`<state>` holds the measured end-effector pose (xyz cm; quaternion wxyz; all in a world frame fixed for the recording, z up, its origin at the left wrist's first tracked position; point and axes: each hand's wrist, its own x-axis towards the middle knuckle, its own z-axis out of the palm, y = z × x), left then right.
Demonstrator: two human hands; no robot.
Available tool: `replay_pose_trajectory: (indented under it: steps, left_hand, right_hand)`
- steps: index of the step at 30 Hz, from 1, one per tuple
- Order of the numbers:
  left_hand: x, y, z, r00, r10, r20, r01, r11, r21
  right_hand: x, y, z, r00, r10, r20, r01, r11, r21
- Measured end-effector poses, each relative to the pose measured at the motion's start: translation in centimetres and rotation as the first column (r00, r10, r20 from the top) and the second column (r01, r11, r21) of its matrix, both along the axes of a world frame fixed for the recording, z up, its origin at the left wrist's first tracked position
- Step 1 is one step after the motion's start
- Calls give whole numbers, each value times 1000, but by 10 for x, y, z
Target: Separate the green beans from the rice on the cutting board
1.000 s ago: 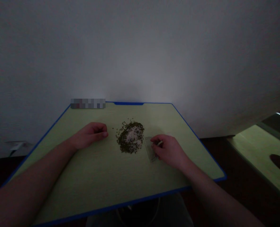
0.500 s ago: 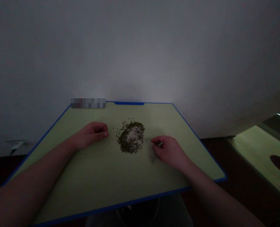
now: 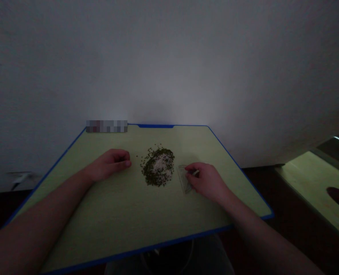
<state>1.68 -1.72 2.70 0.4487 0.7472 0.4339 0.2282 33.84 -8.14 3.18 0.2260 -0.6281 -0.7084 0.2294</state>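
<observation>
A pile of small dark green beans or grains mixed with white grains point(image 3: 159, 166) lies in the middle of the light table point(image 3: 146, 214), with a few loose dark grains scattered at its far side. Just right of the pile, my right hand point(image 3: 205, 179) grips a small, clear, flat rectangular piece point(image 3: 183, 180) with pale edges; the fingers cover part of it, and whether it is a box or a sheet I cannot tell. My left hand point(image 3: 112, 164) rests on the table left of the pile, its fingers curled in and the thumb against them, with nothing visible in it.
A blurred-out strip point(image 3: 106, 126) sits at the table's far left corner. Blue edging point(image 3: 156, 126) runs round the table, which stands against a grey wall point(image 3: 169, 68). Below the near edge is a dark round container point(image 3: 169, 261). Another pale surface point(image 3: 315, 183) is at the right.
My right hand has shifted slightly right and away from me, taking the clear piece a little farther from the pile. My left hand has stayed put.
</observation>
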Motion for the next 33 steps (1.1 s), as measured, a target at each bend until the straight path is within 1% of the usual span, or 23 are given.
replay_pose_trajectory:
  steps: [2, 4, 7, 9, 11, 13, 15, 18, 21, 23, 24, 26, 29, 31, 33]
  left_hand:
    - [-1, 0, -1, 1000, 0, 0, 0, 1000, -8]
    - [-1, 0, -1, 1000, 5, -2, -5, 1000, -21]
    - [-1, 0, -1, 1000, 17, 2, -17, 999, -30]
    - [-1, 0, -2, 1000, 24, 8, -24, 999, -24]
    - [-2, 2, -3, 1000, 25, 8, -25, 1000, -19]
    - [-4, 3, -5, 1000, 13, 3, -13, 1000, -19]
    - [-6, 4, -7, 1000, 12, 12, -11, 1000, -25]
    - [-7, 4, -8, 1000, 9, 25, -9, 1000, -24]
    - [-5, 4, -7, 999, 3, 32, -2, 1000, -11]
    - [-4, 3, -6, 999, -1, 39, 2, 1000, -19]
    - [-3, 3, -6, 999, 0, 41, 1, 1000, -24]
    - [-3, 3, -5, 999, 10, 44, -9, 999, -31]
    - [-3, 2, -5, 999, 23, 41, -22, 999, -31]
    - [-3, 1, -5, 999, 29, 35, -28, 999, -39]
    - [-3, 1, -5, 999, 37, 26, -36, 999, -39]
  right_hand:
    - [8, 0, -4, 999, -22, 25, 22, 1000, 15]
    - [21, -2, -5, 997, -71, 35, 71, 997, 11]
    - [39, -5, -2, 988, -149, 34, 150, 988, -27]
    - [43, -7, 2, 982, -186, 14, 186, 980, -65]
    - [39, -9, 7, 979, -204, -11, 202, 975, -93]
    - [29, -8, 9, 983, -184, -21, 181, 980, -87]
    - [19, -5, 8, 992, -125, -1, 125, 991, -49]
    - [17, -1, 5, 995, -68, 71, 66, 998, 24]
    - [28, -1, 5, 980, -117, 161, 102, 990, 99]
    - [34, -6, 7, 975, -145, 171, 122, 983, 138]
    - [35, -9, 8, 978, -139, 155, 117, 983, 142]
    - [30, -14, 9, 992, -87, 95, 76, 991, 110]
    - [12, -21, 6, 1000, 10, -12, -10, 999, 37]
    - [0, -22, 2, 998, 53, -44, -52, 998, 21]
    - [-9, -21, -1, 996, 79, -43, -78, 997, 27]
